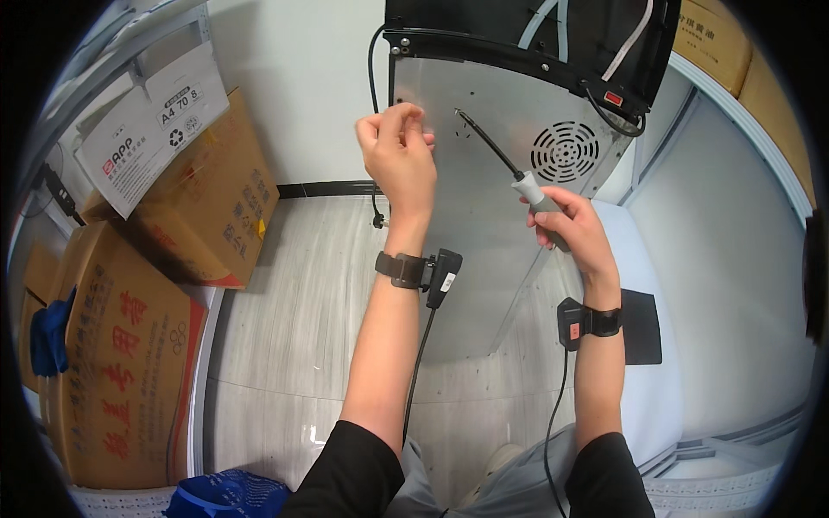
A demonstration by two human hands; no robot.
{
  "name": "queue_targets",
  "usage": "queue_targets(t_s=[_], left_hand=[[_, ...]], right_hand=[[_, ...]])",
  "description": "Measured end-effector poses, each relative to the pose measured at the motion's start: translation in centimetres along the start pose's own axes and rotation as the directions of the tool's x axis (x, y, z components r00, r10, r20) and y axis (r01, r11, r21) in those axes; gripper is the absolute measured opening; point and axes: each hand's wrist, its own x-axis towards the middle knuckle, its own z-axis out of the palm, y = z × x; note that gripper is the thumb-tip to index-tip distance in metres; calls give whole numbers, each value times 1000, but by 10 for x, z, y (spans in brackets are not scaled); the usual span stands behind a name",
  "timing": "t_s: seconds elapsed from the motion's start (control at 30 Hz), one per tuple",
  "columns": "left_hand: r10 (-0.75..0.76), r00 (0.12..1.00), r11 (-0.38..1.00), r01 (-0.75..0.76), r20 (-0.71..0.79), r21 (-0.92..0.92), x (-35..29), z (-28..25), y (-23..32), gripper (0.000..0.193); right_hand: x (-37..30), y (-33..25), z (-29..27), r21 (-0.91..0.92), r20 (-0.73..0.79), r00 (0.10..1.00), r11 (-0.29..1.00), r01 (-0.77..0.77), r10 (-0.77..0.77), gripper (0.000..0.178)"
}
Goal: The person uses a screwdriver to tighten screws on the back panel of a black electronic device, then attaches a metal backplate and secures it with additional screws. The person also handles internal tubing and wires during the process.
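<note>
A tall metal cabinet with a grey back panel [471, 250] and a black upper part [466, 17] stands before me. My left hand [401, 168] is raised at the panel's left edge, its fingertips pinched together. Whatever may be between them is hidden. In my right hand [584, 235] is a screwdriver [492, 147] with a grey handle and a long dark shaft. Its tip points up and left, in front of several small holes in the panel. A round slotted vent [566, 152] and a red switch [613, 98] are to the right of the tip.
Cardboard boxes [129, 371] and a white carton sheet [155, 129] crowd the left side. A power cord with a black plug [378, 221] hangs left of the cabinet. At right, a black pad [641, 328] rests on a white surface [661, 388]. A blue bag [229, 495] lies lower left.
</note>
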Motion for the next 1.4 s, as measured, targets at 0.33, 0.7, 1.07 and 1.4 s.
queue_targets(t_s=[0.33, 0.7, 1.07, 1.4], left_hand=[[-24, 1000, 999, 24, -9, 23, -3, 8, 1, 8], [72, 997, 988, -75, 27, 137, -9, 9, 3, 20], [98, 994, 990, -102, 44, 98, -8, 8, -4, 22], [100, 994, 994, -101, 38, 31, -6, 8, -9, 13]], right_hand=[[2, 2, 10, 5, -13, 1000, 1000, -25, 25, 25], [11, 8, 16, 18, -34, 999, 1000, -13, 13, 27], [14, 6, 11, -41, -19, 1000, 999, -25, 24, 26], [9, -4, 9, -128, -84, 995, 991, 38, -49, 30]])
